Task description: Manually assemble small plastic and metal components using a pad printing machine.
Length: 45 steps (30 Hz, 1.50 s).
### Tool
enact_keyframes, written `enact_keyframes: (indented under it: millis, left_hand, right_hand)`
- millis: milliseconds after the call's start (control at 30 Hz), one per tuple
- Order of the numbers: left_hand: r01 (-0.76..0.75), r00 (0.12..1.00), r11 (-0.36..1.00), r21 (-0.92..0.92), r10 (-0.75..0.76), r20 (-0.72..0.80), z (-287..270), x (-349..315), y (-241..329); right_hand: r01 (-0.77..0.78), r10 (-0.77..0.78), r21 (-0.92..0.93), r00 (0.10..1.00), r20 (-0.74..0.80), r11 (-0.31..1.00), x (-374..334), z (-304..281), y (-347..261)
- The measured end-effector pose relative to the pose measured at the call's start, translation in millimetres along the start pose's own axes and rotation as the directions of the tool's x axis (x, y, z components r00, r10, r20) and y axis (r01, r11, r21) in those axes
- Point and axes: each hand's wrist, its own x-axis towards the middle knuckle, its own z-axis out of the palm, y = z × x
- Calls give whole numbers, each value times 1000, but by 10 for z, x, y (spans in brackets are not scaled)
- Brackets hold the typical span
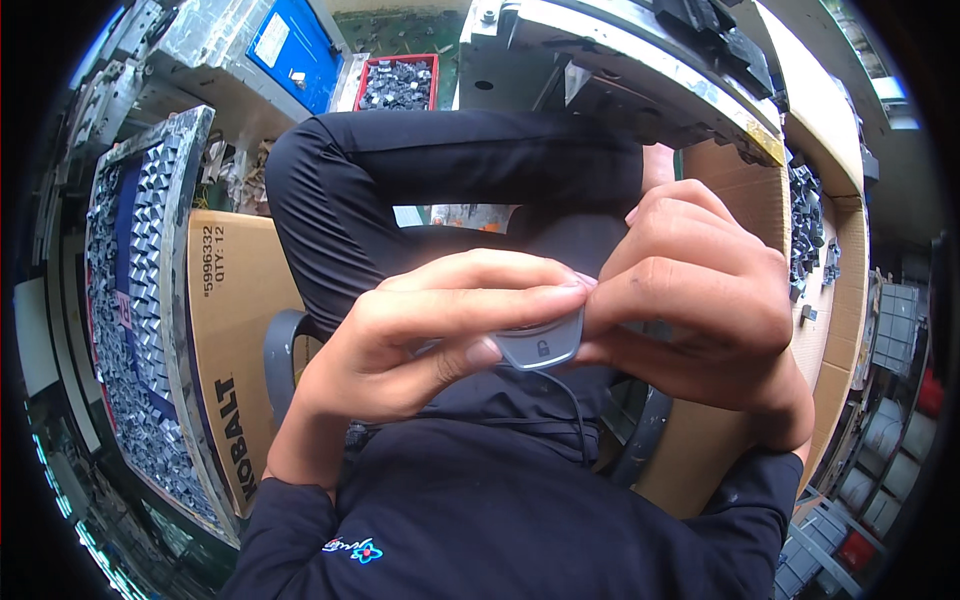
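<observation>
In front of my lap, both hands hold a small grey plastic piece with a rounded end and a dark padlock mark [543, 350]. My left hand [420, 325] pinches it from the left, thumb below and fingers laid along its top. From the right, my right hand [700, 285] has its fingers curled against the piece's other side. The fingertips of both hands meet over it, so its upper part is hidden. I cannot tell exactly what kind of thing it is.
To the left, a metal-rimmed tray [190, 300] holds many small shiny metal parts beside a cardboard box [240, 330]. A red bin [436, 85] of dark parts sits ahead. An open cardboard box [835, 340] with black pieces stands right, near a metal machine [620, 45].
</observation>
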Motion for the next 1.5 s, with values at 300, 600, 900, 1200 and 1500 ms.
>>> enact_keyframes:
  millis: [300,600,900,1200,1500]
  left_hand:
    - [25,997,1000,10,-24,-71,43,-140,-2]
    - [50,996,999,5,-50,-75,45,-154,12]
    - [41,997,999,13,-40,-65,78,-152,22]
    - [59,995,998,-28,-61,-80,93,-142,40]
    - [189,977,976,-106,-198,-80,10,-223,135]
  right_hand:
    - [-16,15,23,999,49,1000,-3,96,-53]
    - [-29,27,31,998,63,999,21,102,-79]
    - [-57,54,35,995,85,998,6,70,-118]
    - [-55,52,31,994,92,998,18,50,-116]
    - [-103,104,-24,994,46,994,100,136,-151]
